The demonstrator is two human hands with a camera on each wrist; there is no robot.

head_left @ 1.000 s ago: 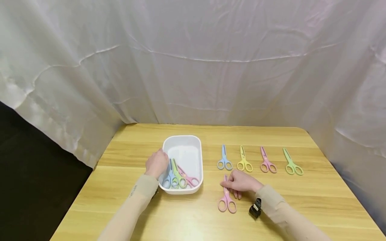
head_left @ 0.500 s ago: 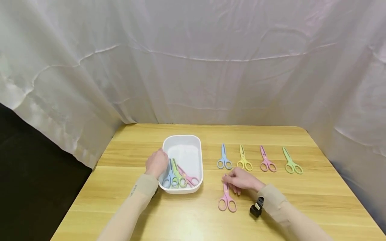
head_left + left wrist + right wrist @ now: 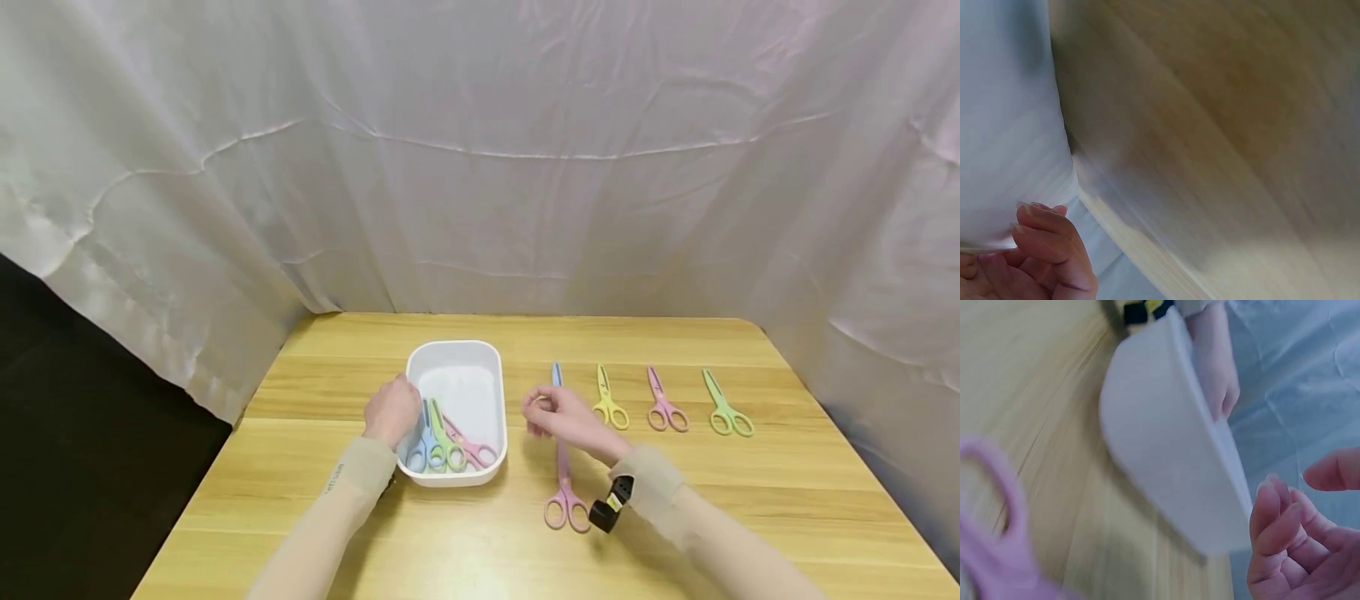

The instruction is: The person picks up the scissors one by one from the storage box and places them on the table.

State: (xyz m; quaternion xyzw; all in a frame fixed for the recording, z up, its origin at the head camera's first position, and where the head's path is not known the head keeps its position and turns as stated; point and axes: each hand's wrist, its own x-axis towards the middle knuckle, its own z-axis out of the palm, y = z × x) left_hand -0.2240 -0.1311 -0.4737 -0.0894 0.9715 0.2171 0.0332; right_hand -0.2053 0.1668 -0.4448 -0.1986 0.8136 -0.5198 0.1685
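My left hand [image 3: 393,410] grips the left wall of a white plastic bin [image 3: 459,371]; in the left wrist view its fingers [image 3: 1047,244] curl against the bin's outside. Blue scissors [image 3: 427,440], green scissors [image 3: 441,429] and pink scissors [image 3: 471,450] lie inside at the near end. Between the bin and the row of scissors, my right hand [image 3: 566,417] is raised over the table, holding nothing, thumb apart from loosely bent fingers. Below it lies a pair of pink scissors [image 3: 564,483], handles toward me. The hand partly covers blue scissors [image 3: 557,375] behind it.
Further right in the row lie yellow scissors [image 3: 605,398], another pink pair [image 3: 659,402] and green scissors [image 3: 722,405], all with blades pointing away. A pale curtain [image 3: 525,233] hangs along the back and sides of the wooden table [image 3: 465,550].
My right hand has let go of the near pink scissors' blade end, risen and moved left toward the bin. Those scissors stay on the table. My left hand stays on the bin.
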